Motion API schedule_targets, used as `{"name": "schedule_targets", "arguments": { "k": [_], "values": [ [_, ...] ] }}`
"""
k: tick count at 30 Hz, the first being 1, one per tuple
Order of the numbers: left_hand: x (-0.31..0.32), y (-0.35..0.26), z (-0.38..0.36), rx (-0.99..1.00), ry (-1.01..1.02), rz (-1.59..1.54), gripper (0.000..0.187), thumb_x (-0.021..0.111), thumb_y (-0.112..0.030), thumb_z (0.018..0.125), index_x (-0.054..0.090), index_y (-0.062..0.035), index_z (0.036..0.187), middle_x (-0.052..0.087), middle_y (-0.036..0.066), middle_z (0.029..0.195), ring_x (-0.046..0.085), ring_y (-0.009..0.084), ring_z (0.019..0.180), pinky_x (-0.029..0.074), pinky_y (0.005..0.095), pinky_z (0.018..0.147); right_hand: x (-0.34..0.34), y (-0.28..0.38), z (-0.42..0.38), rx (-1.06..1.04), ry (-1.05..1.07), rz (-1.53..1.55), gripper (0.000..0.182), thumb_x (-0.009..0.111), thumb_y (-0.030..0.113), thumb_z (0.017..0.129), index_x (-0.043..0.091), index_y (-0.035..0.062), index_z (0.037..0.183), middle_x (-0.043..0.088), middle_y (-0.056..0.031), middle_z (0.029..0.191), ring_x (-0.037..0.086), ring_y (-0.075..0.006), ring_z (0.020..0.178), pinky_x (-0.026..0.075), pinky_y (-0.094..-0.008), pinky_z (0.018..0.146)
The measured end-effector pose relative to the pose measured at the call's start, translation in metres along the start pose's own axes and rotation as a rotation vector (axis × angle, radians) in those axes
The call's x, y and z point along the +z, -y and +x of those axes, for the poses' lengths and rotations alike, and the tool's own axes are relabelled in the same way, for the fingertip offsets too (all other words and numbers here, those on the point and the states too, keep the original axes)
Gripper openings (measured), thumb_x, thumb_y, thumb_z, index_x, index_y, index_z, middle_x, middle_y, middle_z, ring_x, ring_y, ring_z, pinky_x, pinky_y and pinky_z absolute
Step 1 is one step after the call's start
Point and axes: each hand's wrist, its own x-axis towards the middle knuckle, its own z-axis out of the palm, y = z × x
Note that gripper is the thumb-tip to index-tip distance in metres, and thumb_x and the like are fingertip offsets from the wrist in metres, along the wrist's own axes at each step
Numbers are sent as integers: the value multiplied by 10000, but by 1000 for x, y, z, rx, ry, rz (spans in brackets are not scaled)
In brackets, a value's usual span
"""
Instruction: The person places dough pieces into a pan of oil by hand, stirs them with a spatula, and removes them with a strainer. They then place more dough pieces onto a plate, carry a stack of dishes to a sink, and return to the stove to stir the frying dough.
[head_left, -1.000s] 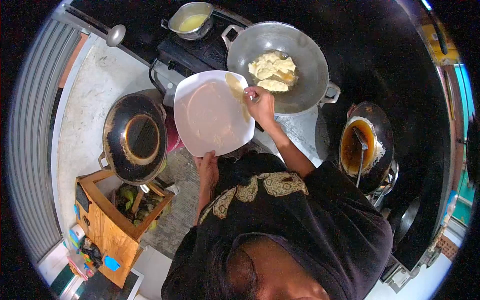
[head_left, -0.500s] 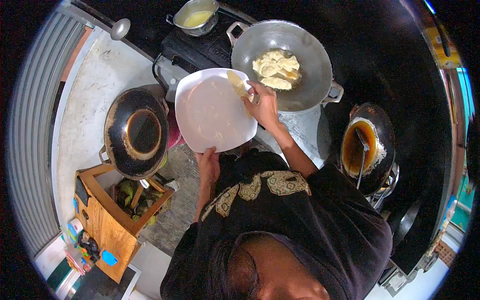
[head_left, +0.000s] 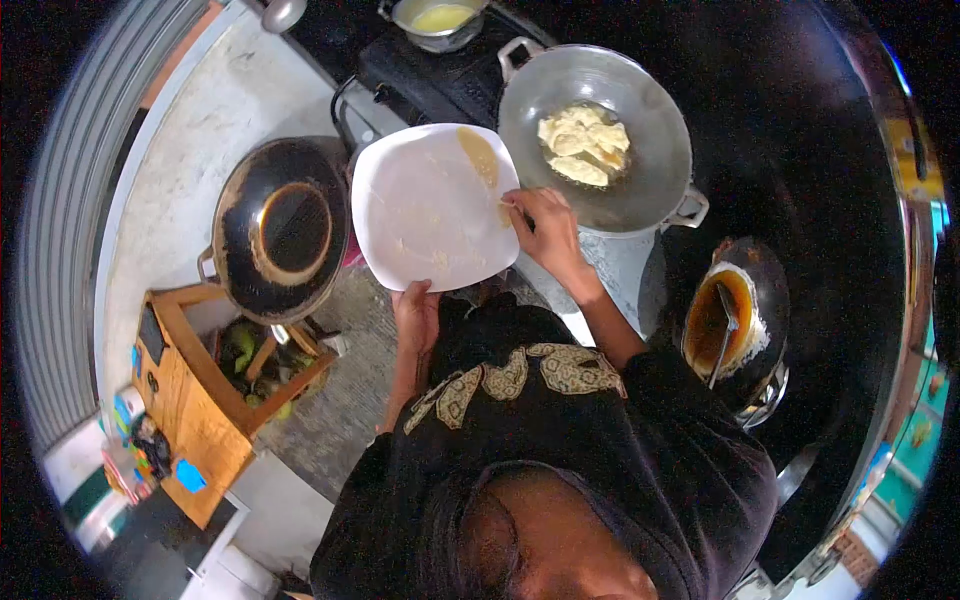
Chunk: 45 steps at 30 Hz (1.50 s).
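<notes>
My left hand [head_left: 415, 310] grips the near edge of a white square plate [head_left: 420, 215], held tilted toward a large grey wok [head_left: 650, 165]. A pale battered piece [head_left: 478, 156] lies on the plate's far right edge. My right hand [head_left: 540, 225] rests on the plate's right rim just below that piece, fingers bent against the rim; it holds nothing that I can make out. Several pale battered pieces [head_left: 583, 142] fry in oil in the wok.
A blackened wok [head_left: 280, 230] sits upside down at left over a wooden crate [head_left: 200, 420] of greens. A dark pan of brown oil with a ladle [head_left: 725, 325] is at right. A small pot of yellow liquid [head_left: 440, 20] stands on the stove behind.
The view has shifted, so everything sits further right and up. My right hand has slid down from the battered piece to the plate's right rim; the piece stays on the plate.
</notes>
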Motion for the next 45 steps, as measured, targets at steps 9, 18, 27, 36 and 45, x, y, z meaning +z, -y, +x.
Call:
{"name": "schedule_targets", "arguments": {
  "k": [9,18,27,36,45],
  "values": [
    [-25,-25,-14,98,-155,-153,487,511,-26,755,368,-16,1221,561,141,1041,584,293,917,497,414,792,-1,114,-3,-168,274,353,151,668,69,772,612,42,909,650,-109,878,636,-250,762,506,-358,674],
    [-154,-34,-92,26,-127,-368,524,486,14,734,372,-22,1244,529,119,1165,553,255,1056,468,382,898,122,222,-24,-320,656,499,146,644,56,812,630,15,952,655,-101,855,635,-168,739,500,-283,675],
    [-260,-63,-251,212,-278,-374,570,485,-19,720,341,-45,1271,531,135,1151,579,244,1011,529,380,792,244,344,-105,-723,684,444,267,654,137,805,636,75,1064,661,-116,920,642,-233,772,505,-307,719],
    [-261,-31,-363,496,-597,-560,613,444,24,734,268,-64,1315,486,172,1185,544,284,1052,497,414,838,222,371,-106,-755,796,276,334,677,203,774,634,45,1065,634,-143,904,586,-318,868,468,-382,783],
    [-259,-70,-454,687,-890,-700,595,468,47,712,326,-19,1286,525,117,1165,587,241,1000,521,377,860,251,497,-150,-1168,1225,432,290,600,138,820,602,77,1103,608,-145,945,565,-338,904,465,-401,786]
  ]
}}
